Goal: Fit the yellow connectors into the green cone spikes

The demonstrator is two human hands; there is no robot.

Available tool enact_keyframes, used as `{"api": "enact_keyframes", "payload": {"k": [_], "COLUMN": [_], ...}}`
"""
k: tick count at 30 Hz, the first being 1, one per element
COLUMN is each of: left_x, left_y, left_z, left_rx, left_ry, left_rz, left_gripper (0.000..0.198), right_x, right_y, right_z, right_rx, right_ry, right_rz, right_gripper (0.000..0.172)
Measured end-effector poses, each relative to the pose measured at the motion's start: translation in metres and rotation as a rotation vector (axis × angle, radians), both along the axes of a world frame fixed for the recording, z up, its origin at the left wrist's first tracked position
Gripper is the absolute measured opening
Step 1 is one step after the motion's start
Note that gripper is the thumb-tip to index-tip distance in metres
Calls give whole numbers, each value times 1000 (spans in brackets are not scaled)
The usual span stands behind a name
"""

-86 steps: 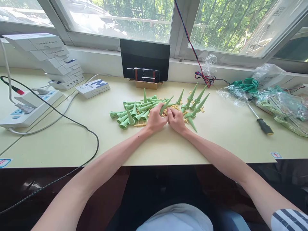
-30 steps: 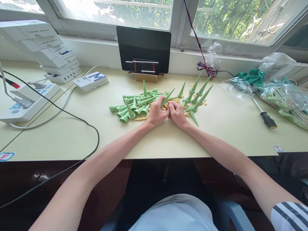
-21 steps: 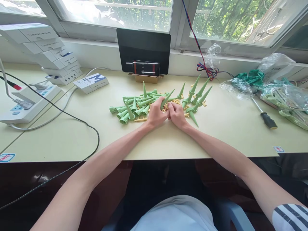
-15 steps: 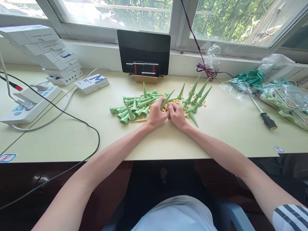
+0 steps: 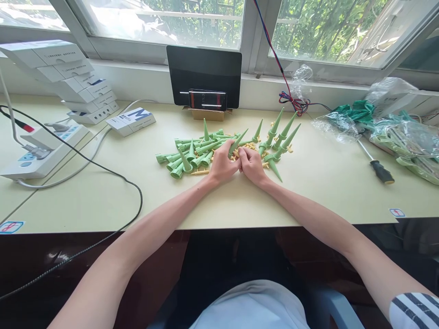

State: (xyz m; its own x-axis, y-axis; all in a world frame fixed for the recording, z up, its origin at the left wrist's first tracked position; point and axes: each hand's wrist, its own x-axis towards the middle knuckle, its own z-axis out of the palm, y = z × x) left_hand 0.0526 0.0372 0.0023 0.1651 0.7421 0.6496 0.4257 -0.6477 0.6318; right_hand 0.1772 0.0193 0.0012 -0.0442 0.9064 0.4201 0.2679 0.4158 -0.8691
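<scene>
My left hand (image 5: 222, 163) is closed around a green plastic spike (image 5: 239, 140), its point tilted up and to the right. Fingertips touching it, my right hand (image 5: 253, 164) is closed in a pinch by the spike's base; what it holds is mostly hidden by the fingers. Loose green hollow spikes (image 5: 177, 172) lie piled left of my hands, a few of them standing point up. On the right are several green spikes with collars and yellow parts fitted (image 5: 284, 145). Small yellow plastic pieces (image 5: 200, 172) are scattered under and behind my hands.
A tablet (image 5: 206, 68) and a phone (image 5: 207, 100) lean on a cardboard stand at the back. White boxes (image 5: 65, 71) and a power strip (image 5: 44, 151) stand left, with a black cable (image 5: 132, 180) crossing the table. A screwdriver (image 5: 381, 171) and plastic bags (image 5: 408, 137) lie right.
The camera view has shifted very slightly. My hands stay together at the spike with almost no visible movement, and the pieces around them lie as before.
</scene>
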Motion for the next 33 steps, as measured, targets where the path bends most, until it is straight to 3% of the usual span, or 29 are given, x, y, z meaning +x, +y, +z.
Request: {"api": "enact_keyframes", "payload": {"k": [17, 24, 33], "left_x": [-1, 0, -1], "left_y": [0, 0, -2], "left_z": [3, 1, 2], "left_rx": [0, -24, -54], "left_ry": [3, 13, 23], "left_rz": [-47, -25, -7], "left_gripper": [26, 26, 28], "right_x": [2, 2, 0], "right_y": [-5, -1, 5], "right_z": [6, 2, -5], "right_rx": [148, 69, -230], "right_ry": [-160, -66, 255], "right_rz": [-103, -49, 153], "right_gripper": [45, 46, 48]}}
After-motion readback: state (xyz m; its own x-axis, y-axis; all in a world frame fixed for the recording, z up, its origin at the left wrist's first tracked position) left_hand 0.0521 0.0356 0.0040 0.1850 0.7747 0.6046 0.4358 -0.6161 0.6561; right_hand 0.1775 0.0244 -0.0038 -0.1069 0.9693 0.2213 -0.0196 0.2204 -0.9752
